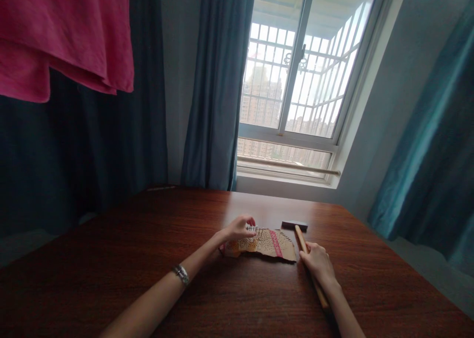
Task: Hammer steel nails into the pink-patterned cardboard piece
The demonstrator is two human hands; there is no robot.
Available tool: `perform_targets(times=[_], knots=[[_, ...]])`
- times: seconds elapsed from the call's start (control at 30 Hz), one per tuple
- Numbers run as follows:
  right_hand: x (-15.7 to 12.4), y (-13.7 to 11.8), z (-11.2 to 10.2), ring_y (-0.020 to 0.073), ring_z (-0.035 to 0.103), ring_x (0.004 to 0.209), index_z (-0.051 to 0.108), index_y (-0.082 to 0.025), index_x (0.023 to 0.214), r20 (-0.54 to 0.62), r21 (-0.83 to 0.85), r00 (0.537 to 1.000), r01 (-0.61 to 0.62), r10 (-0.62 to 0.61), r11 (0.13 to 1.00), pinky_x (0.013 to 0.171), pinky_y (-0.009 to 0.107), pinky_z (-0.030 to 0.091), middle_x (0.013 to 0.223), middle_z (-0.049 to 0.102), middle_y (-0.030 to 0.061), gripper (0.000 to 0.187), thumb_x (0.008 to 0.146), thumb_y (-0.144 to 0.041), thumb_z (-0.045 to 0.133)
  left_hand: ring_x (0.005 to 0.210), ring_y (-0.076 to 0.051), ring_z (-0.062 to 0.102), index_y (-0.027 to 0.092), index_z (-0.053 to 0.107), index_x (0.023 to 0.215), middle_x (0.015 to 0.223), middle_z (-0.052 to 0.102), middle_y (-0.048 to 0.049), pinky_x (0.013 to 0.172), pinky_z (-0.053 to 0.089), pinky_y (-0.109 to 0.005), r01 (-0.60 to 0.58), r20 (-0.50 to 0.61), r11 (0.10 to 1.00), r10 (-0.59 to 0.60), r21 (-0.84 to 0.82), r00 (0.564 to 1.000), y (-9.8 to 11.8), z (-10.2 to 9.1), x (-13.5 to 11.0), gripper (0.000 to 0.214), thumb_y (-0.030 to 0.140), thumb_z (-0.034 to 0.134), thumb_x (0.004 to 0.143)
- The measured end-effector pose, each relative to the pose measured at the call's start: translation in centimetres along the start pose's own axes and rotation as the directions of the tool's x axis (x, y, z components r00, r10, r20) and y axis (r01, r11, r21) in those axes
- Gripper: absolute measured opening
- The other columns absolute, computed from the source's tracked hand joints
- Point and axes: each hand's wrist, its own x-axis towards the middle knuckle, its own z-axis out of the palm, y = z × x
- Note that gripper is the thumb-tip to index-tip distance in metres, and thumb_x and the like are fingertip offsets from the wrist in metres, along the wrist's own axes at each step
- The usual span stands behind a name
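Note:
A piece of tan cardboard [264, 243] lies on the table, dotted with many small dark holes or marks and crossed by a pink printed strip. Along its far edge stands a row of thin dark nails [257, 229]. My left hand [237, 229] hovers at the cardboard's left part, thumb and curled fingers apart around the near end of that row; nothing shows clearly between them. To the right of the cardboard, my right hand [319, 261] is wrapped round the wooden handle of a hammer [300, 236]. The hammer's dark head points away from me, low over or on the tabletop.
The brown wooden table [177, 288] spreads out below, its far edge near a barred window [292, 81]. Blue curtains [217, 91] hang on either side. A pink cloth [74, 36] hangs at the upper left.

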Motion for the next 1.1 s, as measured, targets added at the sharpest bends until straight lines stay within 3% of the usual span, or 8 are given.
perform_targets(times=[0.27, 0.5, 0.63, 0.73, 0.83, 0.93, 1.0, 1.1], knots=[[0.0, -0.2, -0.1, 0.0261, 0.064, 0.087, 0.067, -0.021, 0.092, 0.021, -0.005, 1.000, -0.009, 0.010, 1.000, 0.067, 0.028, 0.042, 0.089, 0.070, 0.0115, 0.029, 0.073, -0.029, 0.047, 0.074, -0.016, 0.056, 0.013, 0.067, 0.080, 0.079, 0.065, -0.0048, 0.067, 0.039, -0.022, 0.053, -0.127, 0.997, -0.045, 0.064, 0.991, -0.6, 2.9, 0.1, 0.017, 0.023, 0.059, 0.068], [-0.1, -0.2, 0.1, 0.0269, 0.063, 0.088, 0.066, -0.021, 0.096, 0.008, -0.005, 1.000, -0.019, 0.019, 1.000, 0.068, 0.028, 0.042, 0.090, 0.069, 0.0130, 0.030, 0.075, -0.030, 0.047, 0.072, -0.015, 0.056, 0.012, 0.069, 0.078, 0.076, 0.066, -0.0045, 0.065, 0.038, -0.022, 0.088, -0.145, 0.996, -0.087, 0.003, 0.986, -0.2, 3.1, 0.3, 0.018, 0.022, 0.057, 0.070], [-0.2, -0.1, 0.1, 0.0272, 0.064, 0.086, 0.068, -0.019, 0.087, -0.003, 0.009, 1.000, 0.002, -0.002, 1.000, 0.066, 0.028, 0.042, 0.087, 0.069, 0.0132, 0.027, 0.075, -0.030, 0.047, 0.071, -0.015, 0.057, 0.011, 0.069, 0.078, 0.076, 0.066, -0.0053, 0.064, 0.038, -0.021, 0.103, -0.142, 0.994, -0.105, -0.026, 0.984, -0.2, 3.3, 0.3, 0.018, 0.021, 0.056, 0.070], [-0.2, -0.3, 0.2, 0.0266, 0.063, 0.085, 0.068, -0.018, 0.088, -0.028, 0.081, 1.000, 0.014, -0.012, 0.997, 0.066, 0.028, 0.042, 0.085, 0.070, 0.0132, 0.028, 0.073, -0.029, 0.047, 0.071, -0.015, 0.057, 0.011, 0.069, 0.078, 0.075, 0.067, -0.0054, 0.064, 0.038, -0.021, 0.102, -0.153, 0.994, -0.107, -0.040, 0.982, -0.2, 3.4, 0.3, 0.018, 0.020, 0.056, 0.069], [0.0, -0.8, 0.0, 0.0248, 0.063, 0.079, 0.069, -0.017, 0.092, -0.059, 0.259, 0.998, -0.011, 0.027, 0.966, 0.063, 0.027, 0.042, 0.080, 0.069, 0.0114, 0.031, 0.070, -0.029, 0.052, 0.070, -0.014, 0.057, 0.011, 0.069, 0.078, 0.075, 0.067, -0.0052, 0.063, 0.039, -0.021, 0.096, -0.161, 0.994, -0.104, -0.053, 0.982, -0.4, 3.5, 0.3, 0.017, 0.020, 0.057, 0.069], [-0.2, -1.9, -0.9, 0.0192, 0.058, 0.058, 0.066, -0.012, 0.100, -0.040, 0.581, 0.995, -0.054, 0.095, 0.812, 0.050, 0.026, 0.041, 0.065, 0.065, 0.0067, 0.041, 0.067, -0.034, 0.056, 0.070, -0.014, 0.057, 0.011, 0.069, 0.078, 0.075, 0.067, -0.0050, 0.062, 0.039, -0.020, 0.106, -0.150, 0.992, -0.116, -0.070, 0.982, -0.5, 3.6, 0.3, 0.018, 0.020, 0.057, 0.069], [-0.6, -2.8, -1.8, 0.0142, 0.050, 0.046, 0.062, -0.009, 0.106, 0.042, 0.804, 0.996, -0.079, 0.076, 0.589, 0.041, 0.024, 0.037, 0.057, 0.059, 0.0019, 0.049, 0.066, -0.038, 0.059, 0.069, -0.014, 0.057, 0.011, 0.069, 0.078, 0.074, 0.067, -0.0049, 0.062, 0.039, -0.020, 0.109, -0.145, 0.991, -0.120, -0.077, 0.982, -0.5, 3.6, 0.3, 0.018, 0.021, 0.057, 0.069], [-1.4, -4.3, -3.1, 0.0099, 0.046, 0.046, 0.064, -0.010, 0.093, 0.176, 0.956, 0.980, -0.147, -0.095, 0.256, 0.035, 0.019, 0.034, 0.060, 0.056, 0.0006, 0.041, 0.064, -0.039, 0.065, 0.070, -0.014, 0.057, 0.011, 0.069, 0.078, 0.074, 0.067, -0.0045, 0.063, 0.039, -0.020, 0.106, -0.147, 0.991, -0.117, -0.079, 0.982, -0.5, 3.6, 0.2, 0.018, 0.022, 0.058, 0.068]])
